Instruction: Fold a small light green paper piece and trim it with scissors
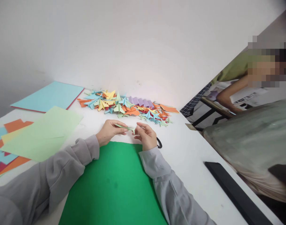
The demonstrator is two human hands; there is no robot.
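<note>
My left hand [111, 131] is closed on a small folded piece of light green paper [122, 126], gripping it between thumb and fingers. At the paper's right end, my right hand [146, 135] pinches with thumb and fingertips; the exact fold there is too small to make out. Both hands are raised just above the far edge of a green mat [112, 184]. Beyond them lies a pile of folded paper planes [118, 107] in orange, yellow, blue, green and red. A row of purple folded papers [141, 102] rests at the back of the pile.
Light green sheets [46, 131] overlap coloured paper pieces [17, 125] on the left. Behind them lies a light blue stack [49, 97]. A black curved loop [159, 143] shows by my right wrist, and a long black bar [229, 187] lies right. Another person [234, 89] sits beyond the table.
</note>
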